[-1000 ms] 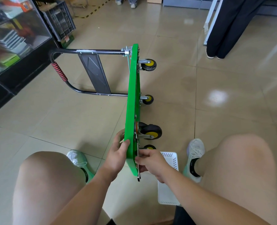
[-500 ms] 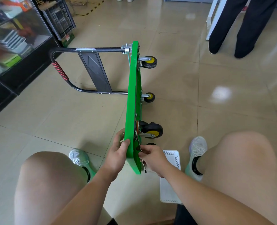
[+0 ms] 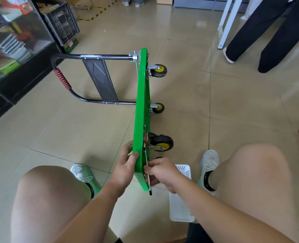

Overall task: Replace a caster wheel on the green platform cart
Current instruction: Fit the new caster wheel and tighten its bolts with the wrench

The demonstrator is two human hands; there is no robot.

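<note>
Floor tiles (image 3: 232, 106) carry the green platform cart (image 3: 141, 106), tipped up on one long edge ahead of the person's knees. Its long axis runs straight away from them, with the deck face turned left, the black handle (image 3: 99, 57) jutting that way and the underside facing right. The left hand (image 3: 126, 170) has its grip clenched round the deck's near end, while the right hand (image 3: 162, 172) pinches a slim wrench (image 3: 150, 191) against the underside, just below the nearest caster wheel (image 3: 162, 143).

My left hand (image 3: 126, 170) grips the near edge of the green cart (image 3: 141, 102); my right hand (image 3: 162, 172), just beside it, pinches a wrench (image 3: 150, 189).
</note>
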